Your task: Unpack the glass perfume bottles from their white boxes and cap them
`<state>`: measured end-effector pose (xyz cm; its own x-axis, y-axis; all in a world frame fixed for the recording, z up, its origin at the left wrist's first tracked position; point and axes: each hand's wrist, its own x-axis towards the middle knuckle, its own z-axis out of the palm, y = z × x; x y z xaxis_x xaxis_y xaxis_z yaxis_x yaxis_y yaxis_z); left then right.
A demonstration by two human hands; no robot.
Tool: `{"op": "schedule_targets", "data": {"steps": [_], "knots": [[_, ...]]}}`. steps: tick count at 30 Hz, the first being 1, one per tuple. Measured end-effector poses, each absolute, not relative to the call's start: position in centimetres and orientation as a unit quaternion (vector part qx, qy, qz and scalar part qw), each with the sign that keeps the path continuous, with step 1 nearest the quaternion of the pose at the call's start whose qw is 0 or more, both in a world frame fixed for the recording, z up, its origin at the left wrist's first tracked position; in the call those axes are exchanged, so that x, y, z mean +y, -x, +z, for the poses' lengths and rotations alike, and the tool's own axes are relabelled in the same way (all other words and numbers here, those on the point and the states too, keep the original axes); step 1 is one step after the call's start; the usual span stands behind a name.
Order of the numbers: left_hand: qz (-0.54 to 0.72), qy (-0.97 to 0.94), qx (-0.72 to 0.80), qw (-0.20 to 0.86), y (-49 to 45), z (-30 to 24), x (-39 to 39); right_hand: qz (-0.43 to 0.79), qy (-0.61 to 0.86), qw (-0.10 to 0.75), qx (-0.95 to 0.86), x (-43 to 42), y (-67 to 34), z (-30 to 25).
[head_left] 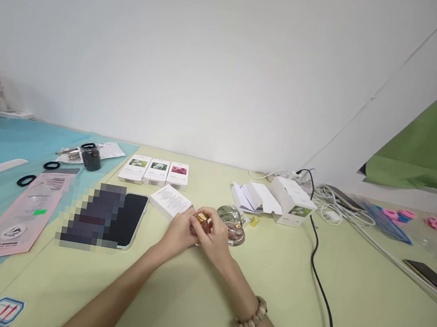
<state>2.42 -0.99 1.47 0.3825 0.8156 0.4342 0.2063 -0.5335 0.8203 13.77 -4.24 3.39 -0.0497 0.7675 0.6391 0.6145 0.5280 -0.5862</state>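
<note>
My left hand (179, 232) and my right hand (215, 236) meet over the pale green table (363, 322), fingers pinched together around a small gold cap (201, 218) of what looks like a little bottle. Just right of my right hand lies a clear glass perfume bottle (233, 223). A white folded leaflet box (171, 201) lies just behind my left hand. A beaded bracelet (252, 317) is on my right wrist.
A phone (127, 220) lies left of my hands. Three small white boxes (156, 172) stand behind, opened white boxes (279, 199) to the right. A black cable (319, 283) crosses the table. A pink packet (20, 217), black rings and a jar (91, 157) lie left. Another person sits at far left.
</note>
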Motion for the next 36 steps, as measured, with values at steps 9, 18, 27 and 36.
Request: {"op": "schedule_targets", "data": {"steps": [9, 18, 27, 36], "knots": [[0.412, -0.789, 0.319, 0.326, -2.4, 1.3, -0.5, 0.064, 0.461, 0.501, -0.73, -4.1, -13.7, 3.7], [0.407, -0.794, 0.342, 0.294, -2.4, 1.3, -0.4, 0.065, 0.443, 0.505, -0.738, -4.2, -13.8, 3.5], [0.404, -0.794, 0.33, 0.313, -2.1, 1.3, -0.9, 0.01, 0.439, 0.706, -0.556, -4.3, -16.7, 7.0], [0.419, -0.806, 0.337, 0.249, -2.0, 0.8, -0.9, -0.139, 0.522, 0.75, -0.382, -2.4, -21.4, 6.3]]}}
